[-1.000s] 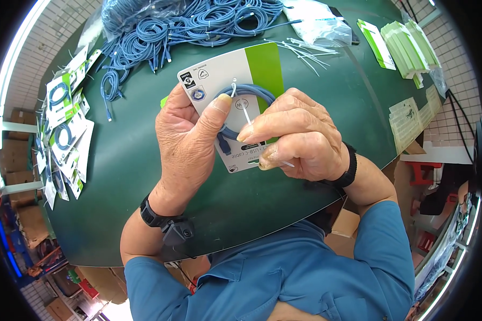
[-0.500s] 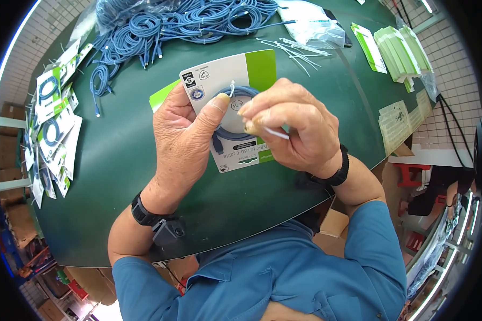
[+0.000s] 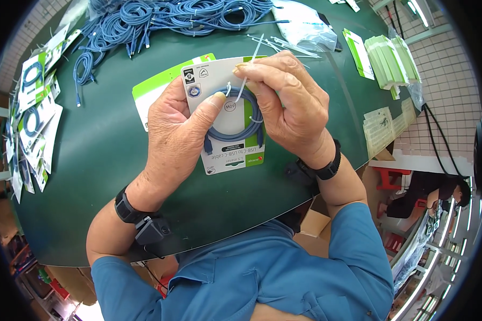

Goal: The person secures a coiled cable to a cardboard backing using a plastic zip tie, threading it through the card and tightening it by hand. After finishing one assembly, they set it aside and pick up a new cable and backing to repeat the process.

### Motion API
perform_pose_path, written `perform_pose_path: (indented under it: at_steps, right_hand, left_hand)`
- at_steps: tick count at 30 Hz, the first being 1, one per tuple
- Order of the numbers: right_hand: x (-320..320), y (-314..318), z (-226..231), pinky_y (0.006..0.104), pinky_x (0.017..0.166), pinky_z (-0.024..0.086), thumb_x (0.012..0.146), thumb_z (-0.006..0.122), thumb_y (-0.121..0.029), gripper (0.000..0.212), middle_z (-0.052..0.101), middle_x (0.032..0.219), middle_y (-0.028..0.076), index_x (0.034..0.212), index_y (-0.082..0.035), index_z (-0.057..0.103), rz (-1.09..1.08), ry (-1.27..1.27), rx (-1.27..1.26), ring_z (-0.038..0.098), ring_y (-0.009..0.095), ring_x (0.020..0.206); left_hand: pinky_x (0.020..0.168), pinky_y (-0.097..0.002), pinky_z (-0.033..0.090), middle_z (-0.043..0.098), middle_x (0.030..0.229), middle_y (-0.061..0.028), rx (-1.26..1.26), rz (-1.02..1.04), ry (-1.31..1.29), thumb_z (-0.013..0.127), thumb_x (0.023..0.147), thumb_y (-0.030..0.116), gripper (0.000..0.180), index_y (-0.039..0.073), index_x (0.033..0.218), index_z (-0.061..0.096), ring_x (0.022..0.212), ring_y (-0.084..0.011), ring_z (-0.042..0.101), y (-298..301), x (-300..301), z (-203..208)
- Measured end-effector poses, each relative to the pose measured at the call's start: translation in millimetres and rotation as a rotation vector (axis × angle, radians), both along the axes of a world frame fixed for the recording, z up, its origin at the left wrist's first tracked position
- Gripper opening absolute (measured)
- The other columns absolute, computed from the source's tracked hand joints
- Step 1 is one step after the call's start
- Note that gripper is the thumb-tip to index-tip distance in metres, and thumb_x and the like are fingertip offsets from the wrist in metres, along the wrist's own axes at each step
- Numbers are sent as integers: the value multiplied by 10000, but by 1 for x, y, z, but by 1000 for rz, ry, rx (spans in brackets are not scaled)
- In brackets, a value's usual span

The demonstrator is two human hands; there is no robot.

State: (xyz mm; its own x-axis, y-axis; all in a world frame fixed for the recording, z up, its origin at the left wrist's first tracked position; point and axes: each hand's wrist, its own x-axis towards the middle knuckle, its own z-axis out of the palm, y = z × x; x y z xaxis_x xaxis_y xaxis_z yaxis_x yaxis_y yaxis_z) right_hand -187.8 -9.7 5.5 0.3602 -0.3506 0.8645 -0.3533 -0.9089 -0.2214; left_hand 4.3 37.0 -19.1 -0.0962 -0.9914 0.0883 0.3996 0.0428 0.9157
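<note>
My left hand (image 3: pixel 172 131) is closed on the left edge of a white and green backing card (image 3: pixel 233 160), its thumb pressing a coiled blue cable (image 3: pixel 241 134) against the front. A small white tie end stands up at the top of the coil beside that thumb. Another tie crosses the coil's right side. Between thumb and forefinger, my right hand (image 3: pixel 292 101) pinches a thin white cable tie (image 3: pixel 257 49), slanted over the coil's upper right. Behind the held card, a second green and white card (image 3: pixel 151 88) shows; whether the left fingers hold it cannot be seen.
Loose blue cables (image 3: pixel 166 18) heap along the far side. Several white ties (image 3: pixel 289 47) lie near a clear plastic bag (image 3: pixel 305 24). Stacked green-white cards (image 3: pixel 385 61) stand at far right. Carded cables (image 3: pixel 35 115) pile at left. Beyond the table at right, a person (image 3: pixel 426 195) sits.
My right hand has moved up off the coil's middle and turned, and the tie in it now points upward. More of the coil and of the second card shows.
</note>
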Motion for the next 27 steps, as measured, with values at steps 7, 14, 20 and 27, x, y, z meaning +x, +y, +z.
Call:
perform_pose_path:
  at_steps: [7, 14, 20, 27]
  right_hand:
    - [-12, 5, 5, 327, 708, 570, 806, 846, 44, 313, 748, 1027, 101, 1096, -35, 759, 38, 95, -31, 713, 235, 854]
    - [-13, 11, 5, 316, 699, 577, 746, 877, 23, 378, 718, 1103, 82, 1091, -101, 786, 91, 136, -76, 718, 236, 903]
    - [-12, 12, 3, 333, 738, 615, 726, 832, -33, 374, 732, 1098, 105, 1096, -59, 790, 103, 129, -105, 700, 243, 896]
    - [-11, 9, 2, 332, 710, 614, 720, 824, -23, 369, 740, 1076, 113, 1087, -43, 786, 103, 122, -117, 701, 240, 853]
  left_hand:
    - [924, -299, 594, 750, 1193, -109, -35, -10, -6, 681, 1017, 43, 332, -21, 1339, 630, 1049, -138, 718, 3, 0, 0]
    - [909, -298, 593, 755, 1174, -102, -77, -13, -32, 685, 1013, 44, 308, -23, 1311, 649, 1031, -132, 713, 3, 2, 3]
    - [911, -299, 593, 755, 1170, -100, -97, 3, -9, 684, 1011, 44, 306, -25, 1308, 652, 1029, -130, 710, 4, 1, 6]
    - [914, -302, 593, 753, 1177, -103, -92, -4, -12, 682, 1011, 41, 317, -26, 1319, 645, 1034, -133, 710, 3, 2, 6]
